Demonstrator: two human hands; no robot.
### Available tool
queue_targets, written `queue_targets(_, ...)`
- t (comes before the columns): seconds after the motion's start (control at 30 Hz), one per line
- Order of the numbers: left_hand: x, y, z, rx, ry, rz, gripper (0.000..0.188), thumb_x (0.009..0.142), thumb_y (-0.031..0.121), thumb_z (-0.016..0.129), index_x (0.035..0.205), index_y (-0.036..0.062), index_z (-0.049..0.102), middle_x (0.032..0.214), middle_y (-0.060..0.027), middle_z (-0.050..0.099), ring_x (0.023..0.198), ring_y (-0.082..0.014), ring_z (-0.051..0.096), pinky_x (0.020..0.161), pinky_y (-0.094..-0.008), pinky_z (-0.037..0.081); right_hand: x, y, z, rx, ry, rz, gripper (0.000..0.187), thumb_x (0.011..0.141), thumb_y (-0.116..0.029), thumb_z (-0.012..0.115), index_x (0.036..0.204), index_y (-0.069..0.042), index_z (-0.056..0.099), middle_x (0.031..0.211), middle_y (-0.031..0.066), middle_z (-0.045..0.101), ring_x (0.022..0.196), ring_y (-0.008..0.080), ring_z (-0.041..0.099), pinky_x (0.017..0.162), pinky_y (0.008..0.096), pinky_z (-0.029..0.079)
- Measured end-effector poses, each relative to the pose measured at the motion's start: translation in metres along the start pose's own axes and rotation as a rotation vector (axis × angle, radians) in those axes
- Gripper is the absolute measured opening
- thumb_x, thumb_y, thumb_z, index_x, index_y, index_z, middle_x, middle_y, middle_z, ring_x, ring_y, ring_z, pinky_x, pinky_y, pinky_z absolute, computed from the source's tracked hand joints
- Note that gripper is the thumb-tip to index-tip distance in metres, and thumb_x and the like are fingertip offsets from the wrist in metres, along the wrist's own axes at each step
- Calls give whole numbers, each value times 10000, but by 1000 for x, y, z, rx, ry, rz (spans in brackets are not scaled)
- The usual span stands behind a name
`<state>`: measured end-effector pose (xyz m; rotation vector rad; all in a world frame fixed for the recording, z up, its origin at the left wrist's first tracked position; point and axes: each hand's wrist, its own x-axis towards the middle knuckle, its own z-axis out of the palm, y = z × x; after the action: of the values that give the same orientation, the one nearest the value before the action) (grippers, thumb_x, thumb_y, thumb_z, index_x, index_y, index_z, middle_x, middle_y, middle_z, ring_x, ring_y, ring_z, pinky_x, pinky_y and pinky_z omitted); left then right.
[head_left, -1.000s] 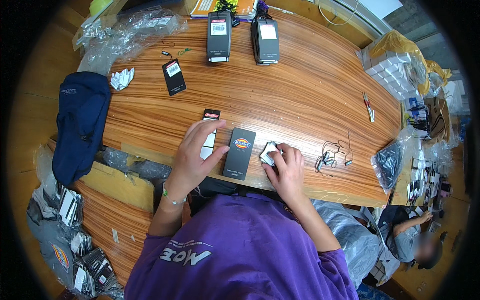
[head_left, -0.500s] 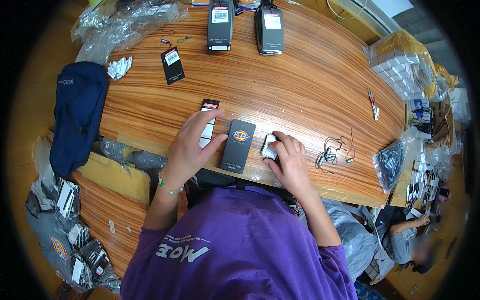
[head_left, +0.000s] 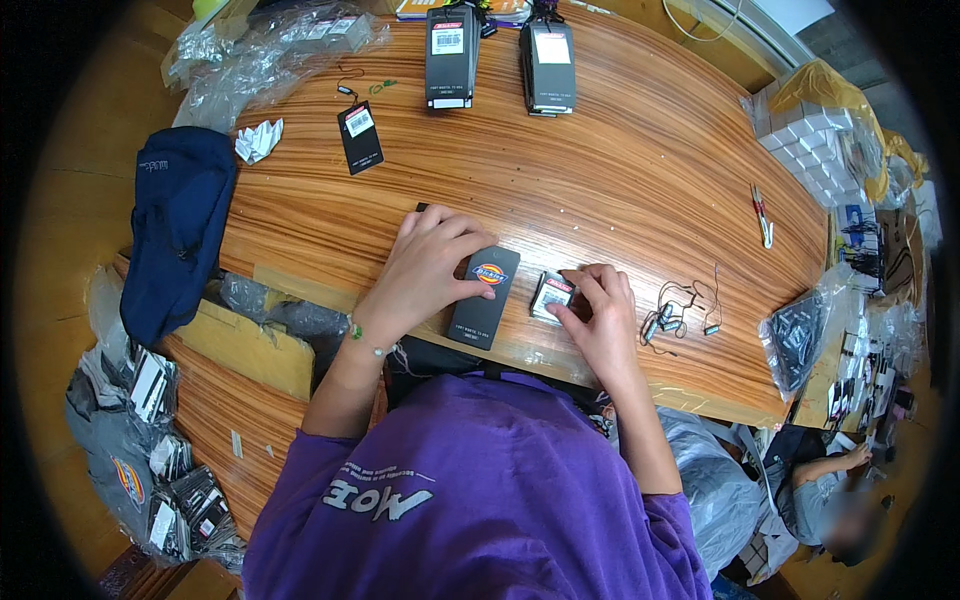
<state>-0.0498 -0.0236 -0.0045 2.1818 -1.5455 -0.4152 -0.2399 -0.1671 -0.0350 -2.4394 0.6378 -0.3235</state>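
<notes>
The table (head_left: 640,160) is brown, patterned with wavy darker wood-grain stripes. At centre, the tag (head_left: 473,326) is charcoal with an orange, red and blue emblem; towards 3 o'clock, the small stack (head_left: 550,299) shows white with a red band. At 12 o'clock, 2 bundles (head_left: 452,75) (head_left: 548,85) are charcoal with white labels. At 10 o'clock, the crumpled paper (head_left: 260,141) is white. The shirt (head_left: 480,480) at 6 o'clock is purple with white lettering.

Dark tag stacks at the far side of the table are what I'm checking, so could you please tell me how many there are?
2: the left stack, nearer the lone black tag, and the right stack. Any behind them would be hidden.
</notes>
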Motion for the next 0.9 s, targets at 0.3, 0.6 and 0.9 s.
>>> queue_targets(0.3,-8,11,-10,-507,-88,-351,427,669,118,744,1068,67,602,962,-49,603,859,-138,562,763,-252,452,-1,6,8,485,15,314,211,705,-28,696,905,-24,629,665,57,538,598,132,478,551,262,394)
queue_targets(0.6,-17,47,8,-1183,66,-267,326,818,-47,574,1139,-21,526,921,-81,640,829,-91,600,763,-205,473,-7,-38,-10,705,239,35,252,760,-37,678,995,-12,589,648,27,540,551,89,483,536,224,418)
queue_targets(0.9,-14,51,28,-1128,231,-194,296,812,-63,584,1101,-18,534,926,-94,651,850,-104,603,749,-206,473,-29,48,-75,399,626,205,100,862,-87,565,909,0,576,618,18,539,544,85,480,513,233,402)
